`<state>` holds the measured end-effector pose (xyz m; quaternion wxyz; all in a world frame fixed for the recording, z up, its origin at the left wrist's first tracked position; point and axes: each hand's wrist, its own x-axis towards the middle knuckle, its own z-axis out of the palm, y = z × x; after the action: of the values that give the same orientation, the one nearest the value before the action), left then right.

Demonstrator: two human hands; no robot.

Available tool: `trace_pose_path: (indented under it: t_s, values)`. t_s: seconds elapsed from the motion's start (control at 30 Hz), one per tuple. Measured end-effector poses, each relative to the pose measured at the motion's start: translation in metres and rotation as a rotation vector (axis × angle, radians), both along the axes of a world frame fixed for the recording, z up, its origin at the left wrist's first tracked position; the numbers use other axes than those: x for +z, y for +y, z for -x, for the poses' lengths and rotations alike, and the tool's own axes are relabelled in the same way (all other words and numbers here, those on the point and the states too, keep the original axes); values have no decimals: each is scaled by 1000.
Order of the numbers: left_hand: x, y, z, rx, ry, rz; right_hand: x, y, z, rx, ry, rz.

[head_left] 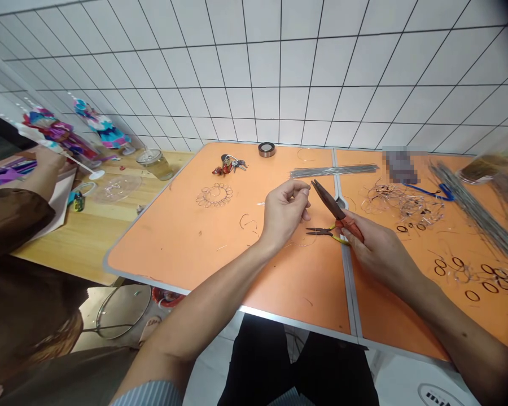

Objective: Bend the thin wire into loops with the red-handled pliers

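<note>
Nearly Touching

Just right of centre, the right hand's grip [376, 241] wraps red-handled dark metal pliers [337, 210]; the left hand's grip [283, 211] is pinched beside their tips, any hold too small to tell. Upper left, a lidded clear jar [157, 167] shows yellow inside; upper right, a clear plastic bag [476, 169] holds something brown.

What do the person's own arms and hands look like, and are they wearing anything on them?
The left hand and right hand wear no gloves, and I see no rings or watch. A striped grey-blue sleeve ends high on the left arm. The right forearm is bare, with a small dark spot; its sleeve isn't in view.
</note>
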<state>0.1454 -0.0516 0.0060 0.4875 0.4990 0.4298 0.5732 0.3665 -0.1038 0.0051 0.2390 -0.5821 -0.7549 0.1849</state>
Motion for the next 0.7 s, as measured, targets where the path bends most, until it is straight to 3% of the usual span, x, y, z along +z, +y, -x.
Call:
trace_pose_path:
  t_s: [0.4, 0.57, 0.7]
  values:
    - [-15, 4, -1, 101, 153, -166, -2, -1, 1, 21, -12, -17]
    - [-18, 5, -1, 164, 253, -154, -1, -2, 3, 16, 1, 24]
    - [-18, 6, 0, 143, 251, -120, 0, -2, 5, -22, -13, 62]
